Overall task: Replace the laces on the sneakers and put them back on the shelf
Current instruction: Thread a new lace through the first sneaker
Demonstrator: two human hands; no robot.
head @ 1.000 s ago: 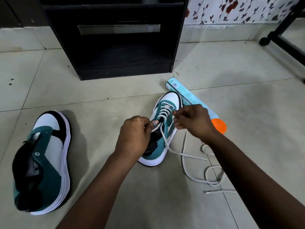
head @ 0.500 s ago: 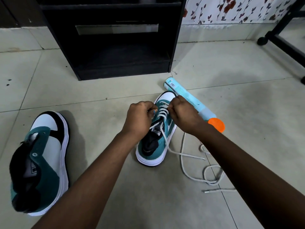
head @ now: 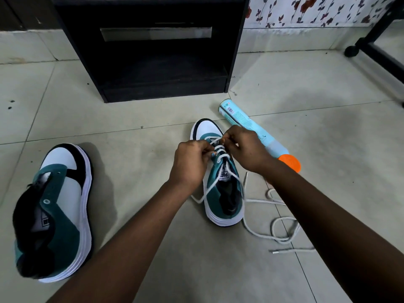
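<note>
The teal suede sneaker (head: 220, 189) stands on the glossy tiled floor (head: 135, 119), ribbed white sole down; the left hand (head: 190, 165) and right hand (head: 247, 149) both pinch its round white lace (head: 220, 153) over the eyelets.

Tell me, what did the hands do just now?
Both hands, left and right, slid forward along the laced sneaker toward its toe, keeping their grip on the white lace. The other sneaker, spray can and shelf stayed put.
</note>
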